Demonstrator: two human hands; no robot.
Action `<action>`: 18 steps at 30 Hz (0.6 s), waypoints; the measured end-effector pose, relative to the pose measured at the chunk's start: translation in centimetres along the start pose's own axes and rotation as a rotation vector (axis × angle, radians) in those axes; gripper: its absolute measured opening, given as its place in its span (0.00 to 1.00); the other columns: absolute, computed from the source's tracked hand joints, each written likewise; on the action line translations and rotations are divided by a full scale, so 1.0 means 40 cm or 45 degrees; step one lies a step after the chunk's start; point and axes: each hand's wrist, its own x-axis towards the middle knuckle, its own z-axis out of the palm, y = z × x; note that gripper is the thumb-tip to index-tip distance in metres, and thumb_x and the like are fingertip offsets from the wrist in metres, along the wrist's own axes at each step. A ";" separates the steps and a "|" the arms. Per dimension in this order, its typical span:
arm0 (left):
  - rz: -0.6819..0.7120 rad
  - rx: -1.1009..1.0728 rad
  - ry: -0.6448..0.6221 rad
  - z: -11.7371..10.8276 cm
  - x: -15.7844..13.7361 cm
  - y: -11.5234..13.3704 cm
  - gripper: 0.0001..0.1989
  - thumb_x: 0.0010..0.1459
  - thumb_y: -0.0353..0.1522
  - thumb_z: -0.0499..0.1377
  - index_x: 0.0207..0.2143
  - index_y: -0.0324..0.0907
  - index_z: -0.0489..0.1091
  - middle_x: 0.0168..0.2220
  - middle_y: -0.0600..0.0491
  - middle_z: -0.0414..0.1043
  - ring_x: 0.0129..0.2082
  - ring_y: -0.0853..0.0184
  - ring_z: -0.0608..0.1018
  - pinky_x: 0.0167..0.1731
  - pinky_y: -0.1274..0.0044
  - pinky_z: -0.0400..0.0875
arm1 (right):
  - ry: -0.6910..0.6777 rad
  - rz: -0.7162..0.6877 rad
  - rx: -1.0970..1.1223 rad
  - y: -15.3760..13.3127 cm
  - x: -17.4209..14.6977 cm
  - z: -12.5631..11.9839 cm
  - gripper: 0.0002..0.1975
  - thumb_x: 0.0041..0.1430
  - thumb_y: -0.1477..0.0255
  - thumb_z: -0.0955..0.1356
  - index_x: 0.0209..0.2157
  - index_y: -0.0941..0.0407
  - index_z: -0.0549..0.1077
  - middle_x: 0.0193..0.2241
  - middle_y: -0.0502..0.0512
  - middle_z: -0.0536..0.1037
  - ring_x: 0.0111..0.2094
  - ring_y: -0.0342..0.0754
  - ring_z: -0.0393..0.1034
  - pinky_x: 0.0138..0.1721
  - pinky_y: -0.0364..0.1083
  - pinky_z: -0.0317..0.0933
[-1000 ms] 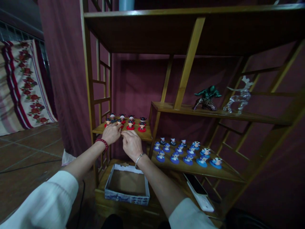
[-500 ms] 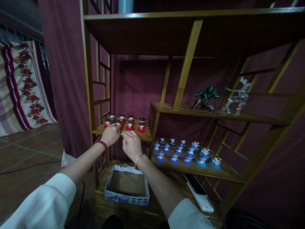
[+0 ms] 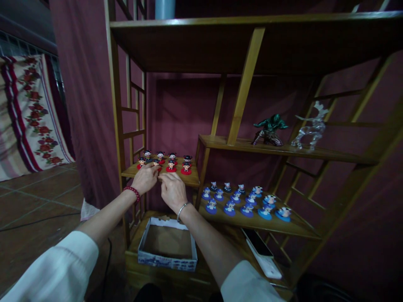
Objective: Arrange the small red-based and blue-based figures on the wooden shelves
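On the small upper-left shelf (image 3: 129, 173) stand two rows of little red-based figurines with black hair buns. My left hand (image 3: 145, 178), wearing a red bead bracelet, has its fingers closed around a front-row figurine (image 3: 156, 162), whose lower part is covered. Just right of it, my right hand (image 3: 174, 191), with a silver bangle, is held at the shelf's front edge with fingers curled together. Its fingertips come close to the same figurine's base; anything between them is hidden. Beside the hands stand a front-row figurine (image 3: 171, 166) and another figurine (image 3: 186, 168) at the right end.
A shallow open cardboard box (image 3: 167, 263) sits below my hands. Several blue-based figurines (image 3: 229, 208) fill the lower right shelf, with a phone (image 3: 257, 242) beneath. Above stand a green crouching statue (image 3: 270, 129) and a clear deer figure (image 3: 311, 128). A wooden post (image 3: 247, 88) divides the rack.
Both hands keep nearly the same pose at the figurine. The view has shifted very slightly, and the figurines stand as before.
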 end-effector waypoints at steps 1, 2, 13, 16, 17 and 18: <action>-0.005 -0.014 0.006 -0.001 -0.003 0.000 0.17 0.58 0.30 0.46 0.46 0.41 0.69 0.47 0.47 0.69 0.47 0.63 0.71 0.48 0.74 0.63 | 0.000 -0.005 0.004 0.000 0.000 0.000 0.16 0.52 0.83 0.60 0.38 0.57 0.74 0.38 0.53 0.76 0.41 0.48 0.63 0.46 0.45 0.60; -0.010 -0.026 0.015 -0.003 -0.007 0.000 0.17 0.58 0.30 0.46 0.46 0.41 0.69 0.47 0.47 0.69 0.46 0.63 0.71 0.48 0.74 0.64 | -0.001 -0.013 0.009 0.001 0.000 -0.001 0.16 0.52 0.83 0.60 0.38 0.57 0.74 0.38 0.53 0.76 0.41 0.48 0.64 0.46 0.45 0.60; 0.121 -0.132 0.302 0.012 -0.083 0.047 0.17 0.53 0.24 0.48 0.43 0.38 0.69 0.44 0.46 0.70 0.45 0.63 0.70 0.47 0.71 0.66 | -0.046 -0.101 0.060 0.008 0.001 -0.018 0.17 0.51 0.85 0.59 0.38 0.61 0.74 0.38 0.58 0.75 0.43 0.48 0.64 0.48 0.46 0.61; 0.160 -0.148 0.308 0.024 -0.090 0.065 0.19 0.50 0.22 0.48 0.44 0.38 0.68 0.43 0.46 0.71 0.44 0.63 0.70 0.47 0.70 0.66 | -0.059 -0.106 0.066 0.014 -0.006 -0.030 0.18 0.51 0.85 0.58 0.39 0.62 0.74 0.39 0.59 0.75 0.44 0.48 0.64 0.49 0.46 0.61; 0.162 -0.143 0.305 0.027 -0.090 0.071 0.19 0.50 0.22 0.48 0.44 0.38 0.68 0.43 0.46 0.71 0.44 0.63 0.70 0.47 0.70 0.66 | -0.051 -0.102 0.060 0.017 -0.011 -0.036 0.18 0.51 0.84 0.58 0.39 0.61 0.73 0.39 0.59 0.75 0.44 0.48 0.64 0.49 0.46 0.61; 0.159 -0.133 0.300 0.029 -0.089 0.076 0.18 0.51 0.22 0.49 0.44 0.38 0.68 0.43 0.46 0.71 0.44 0.63 0.70 0.47 0.69 0.66 | -0.040 -0.095 0.050 0.020 -0.017 -0.043 0.18 0.52 0.84 0.58 0.40 0.61 0.73 0.40 0.58 0.75 0.45 0.48 0.63 0.50 0.46 0.61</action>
